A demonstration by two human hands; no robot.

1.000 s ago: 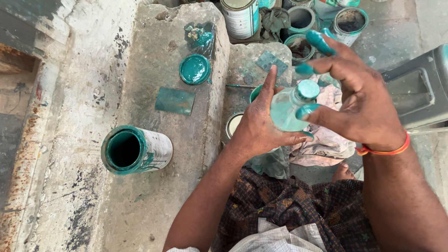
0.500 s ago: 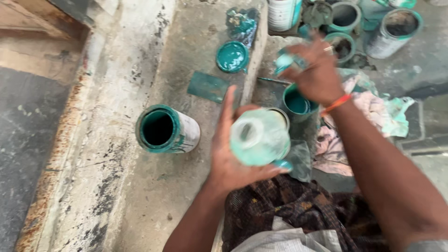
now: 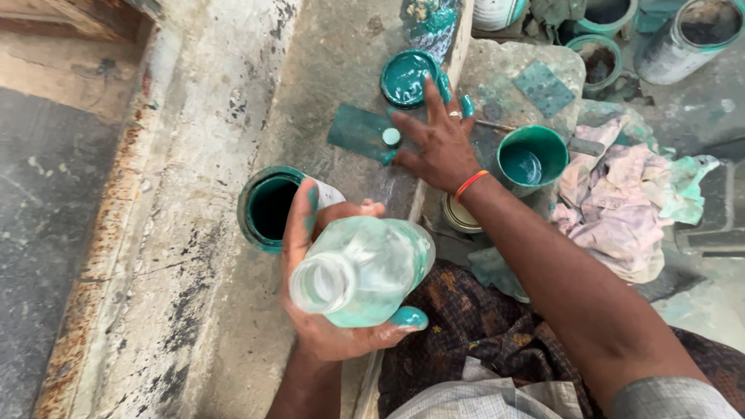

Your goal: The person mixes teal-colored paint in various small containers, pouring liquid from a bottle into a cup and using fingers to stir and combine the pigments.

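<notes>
My left hand (image 3: pixel 310 310) grips a clear plastic bottle (image 3: pixel 365 268) smeared with teal paint, its uncapped mouth pointing toward the camera. My right hand (image 3: pixel 438 140), fingertips stained teal and an orange band on the wrist, rests with fingers spread on the concrete ledge (image 3: pixel 233 341). A small bottle cap (image 3: pixel 392 136) lies just left of that hand's thumb, on a flat teal square (image 3: pixel 357 132). A round teal lid (image 3: pixel 407 77) lies beyond the fingertips. An open paint tin (image 3: pixel 272 208) lies on its side just above my left hand.
A teal cup with paint (image 3: pixel 532 159) stands right of my right wrist, beside a paint-stained rag (image 3: pixel 621 209). Several paint cans (image 3: pixel 683 39) stand at the top right. A small round tin (image 3: pixel 458 217) sits under my right forearm. My checked cloth-covered lap (image 3: pixel 481 341) is below.
My right hand has come down from over the cans to the ledge, and the bottle cap now lies there. The open bottle has tilted toward the camera in my left hand.
</notes>
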